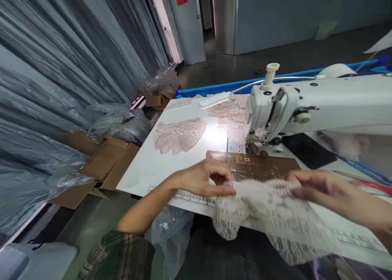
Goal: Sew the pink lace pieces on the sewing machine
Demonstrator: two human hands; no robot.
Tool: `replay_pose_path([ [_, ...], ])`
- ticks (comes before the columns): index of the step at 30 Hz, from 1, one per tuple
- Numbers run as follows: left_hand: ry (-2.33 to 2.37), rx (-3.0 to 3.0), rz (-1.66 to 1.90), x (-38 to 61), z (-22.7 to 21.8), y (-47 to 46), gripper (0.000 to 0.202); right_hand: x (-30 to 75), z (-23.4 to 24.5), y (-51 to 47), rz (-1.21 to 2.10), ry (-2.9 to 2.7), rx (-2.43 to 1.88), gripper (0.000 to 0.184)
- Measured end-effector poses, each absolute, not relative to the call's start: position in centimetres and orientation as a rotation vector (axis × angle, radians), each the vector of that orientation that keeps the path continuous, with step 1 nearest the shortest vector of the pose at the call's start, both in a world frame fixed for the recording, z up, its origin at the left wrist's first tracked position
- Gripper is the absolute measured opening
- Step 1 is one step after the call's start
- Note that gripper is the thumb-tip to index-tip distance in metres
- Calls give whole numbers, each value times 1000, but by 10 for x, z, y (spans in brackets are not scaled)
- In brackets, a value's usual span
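Note:
A cream lace piece (275, 214) is stretched between my two hands, over the front edge of the white sewing table (137, 170). My left hand (212, 180) pinches its left end between thumb and fingers. At the other end my right hand (321, 188), a little blurred, grips the upper edge. The lace droops below both hands past the table edge. Just beyond it lies a brown plate (260, 165) in front of the white sewing machine (330, 102). The machine's needle area sits above a metal plate (235, 146), with a small bit of lace near it.
Another lace piece (180, 135) lies flat on the table's left, and more lace (229, 108) is behind the lamp bar (214, 100). Red-handled scissors (373, 186) rest at the right. Cardboard boxes (107, 157) and plastic sheeting (119, 123) stand on the floor at left.

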State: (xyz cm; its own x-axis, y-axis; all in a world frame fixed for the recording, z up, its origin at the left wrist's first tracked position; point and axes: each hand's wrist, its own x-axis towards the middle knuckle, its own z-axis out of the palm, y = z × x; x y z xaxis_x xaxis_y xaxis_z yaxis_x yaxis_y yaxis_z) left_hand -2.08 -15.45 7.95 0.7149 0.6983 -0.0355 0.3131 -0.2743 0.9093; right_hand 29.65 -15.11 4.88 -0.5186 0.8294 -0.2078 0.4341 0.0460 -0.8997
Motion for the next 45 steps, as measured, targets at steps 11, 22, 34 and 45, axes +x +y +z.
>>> replay_pose_path([
  [11, 1642, 2485, 615, -17, 21, -95, 21, 277, 22, -115, 594, -1969, -1769, 29],
  [22, 700, 2810, 553, -5, 10, -105, 32, 265, 17, -115, 1135, -1705, -1383, 30],
  [34, 1323, 1839, 533, -14, 22, -114, 59, 214, 21, -113, 1246, -1737, -1316, 32],
  [45, 1428, 1818, 536, -15, 28, -115, 59, 231, 0, -122, 223, -2517, -1107, 36],
])
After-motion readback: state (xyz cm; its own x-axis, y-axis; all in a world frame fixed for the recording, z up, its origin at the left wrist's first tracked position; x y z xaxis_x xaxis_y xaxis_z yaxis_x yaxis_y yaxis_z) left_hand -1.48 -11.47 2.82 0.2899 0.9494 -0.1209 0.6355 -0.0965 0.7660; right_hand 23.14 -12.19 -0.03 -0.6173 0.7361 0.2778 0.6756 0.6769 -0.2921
